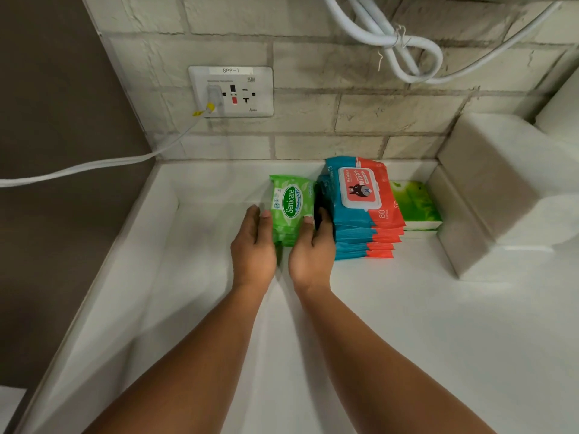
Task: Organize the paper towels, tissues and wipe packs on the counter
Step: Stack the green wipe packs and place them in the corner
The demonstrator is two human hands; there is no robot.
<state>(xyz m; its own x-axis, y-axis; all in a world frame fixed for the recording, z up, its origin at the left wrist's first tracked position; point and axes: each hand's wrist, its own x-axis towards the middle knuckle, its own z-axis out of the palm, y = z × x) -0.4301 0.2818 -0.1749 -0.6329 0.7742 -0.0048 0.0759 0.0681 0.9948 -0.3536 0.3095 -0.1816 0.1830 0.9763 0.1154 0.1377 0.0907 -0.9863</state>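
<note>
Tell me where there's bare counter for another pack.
Bare counter lies left of the Sanicare stack, up to the raised edge, and across the front. The back right is crowded: blue-red wipes stack, green tissue pack, white block.

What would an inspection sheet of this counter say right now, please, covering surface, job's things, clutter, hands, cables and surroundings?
Surface: white counter, set in a corner against a brick-tiled wall.
Job's things: green Sanicare wipes on the left; blue-and-red wipes stack beside them on the right; green tissue pack farther right, partly hidden.
Clutter: nothing seen.
Hands: left hand flat against the green wipes' left side; right hand against their right side, fingers between the two piles.
Cables: white cable plugged into the wall socket; tied white cable loops above.
Surroundings: pale blocky shapes at right, too washed out to identify.
</note>
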